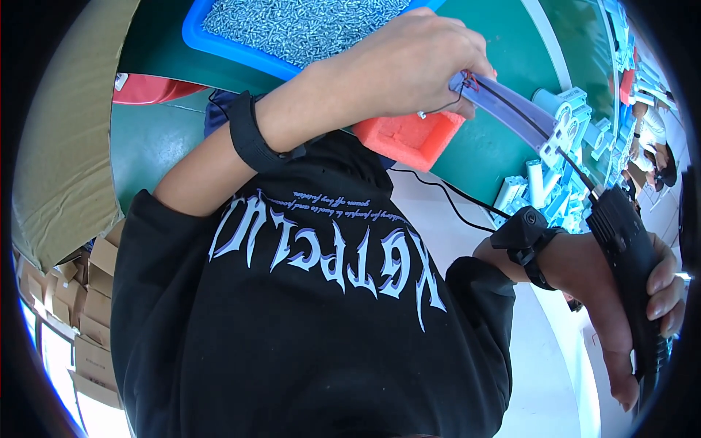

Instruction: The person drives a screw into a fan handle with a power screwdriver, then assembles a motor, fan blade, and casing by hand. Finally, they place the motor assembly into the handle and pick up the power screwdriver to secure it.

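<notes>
1. The clear plastic strip (511, 109) w/ red and black wires lay on the green table (482, 157), running from under the left hand out toward the right, down to a light-blue plastic part (566, 117).
2. Left hand (409, 66) sat at top centre, knuckles up, fingers curled and pressed together over the near end of the strip, pinching it & the wires at the fingertips.
3. Just below that hand was an orange foam block (405, 139), touching the table edge; a thin black wire (445, 193) trailed from near it toward the right wrist.
4. Right hand (621, 292) was at the far right, wrapped around a black power screwdriver (631, 270), fingers closed on its grip, thumb side toward the camera. Tool tip wasn't visible.
5. Both wrists had black bands: left (252, 135), right (526, 233).
6. Behind the left hand stood a blue tray (219, 44) full of small silver screws (299, 25).
7. More light-blue plastic parts (540, 190) were piled on the table betw. the two hands, near the right wrist.
8. Black sweatshirt w/ pale lettering (292, 306) filled the lower middle.
9. Cardboard boxes (80, 299) stacked at lower left; a red item (150, 87) at upper left, kind unclear.
</notes>
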A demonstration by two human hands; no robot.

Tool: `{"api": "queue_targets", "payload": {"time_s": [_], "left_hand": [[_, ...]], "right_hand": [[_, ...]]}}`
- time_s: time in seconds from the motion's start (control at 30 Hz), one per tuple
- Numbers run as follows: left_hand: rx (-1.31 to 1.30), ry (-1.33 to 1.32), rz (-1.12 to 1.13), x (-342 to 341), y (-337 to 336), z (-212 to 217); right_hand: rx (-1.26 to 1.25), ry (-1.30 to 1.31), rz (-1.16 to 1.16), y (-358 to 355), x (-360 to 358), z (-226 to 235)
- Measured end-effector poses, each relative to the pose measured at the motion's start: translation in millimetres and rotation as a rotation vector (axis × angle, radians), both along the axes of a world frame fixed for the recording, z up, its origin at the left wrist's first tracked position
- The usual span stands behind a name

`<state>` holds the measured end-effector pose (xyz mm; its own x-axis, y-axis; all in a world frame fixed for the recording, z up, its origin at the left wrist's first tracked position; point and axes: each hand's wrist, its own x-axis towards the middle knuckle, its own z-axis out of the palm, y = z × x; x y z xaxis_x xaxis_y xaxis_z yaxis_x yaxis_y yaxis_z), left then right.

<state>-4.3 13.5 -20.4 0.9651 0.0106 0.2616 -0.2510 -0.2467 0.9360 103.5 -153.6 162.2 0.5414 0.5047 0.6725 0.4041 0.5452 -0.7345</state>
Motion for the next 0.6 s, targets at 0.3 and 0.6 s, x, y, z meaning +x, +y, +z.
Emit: {"api": "queue_targets", "payload": {"time_s": [0.3,0.6], "left_hand": [[0.118,-0.041,0.143,3,-12,-11],[0.180,-0.095,0.233,3,-14,-13]], "right_hand": [[0.093,-0.020,-0.107,1,6,-8],[0.151,-0.035,-0.136,-31,6,27]]}}
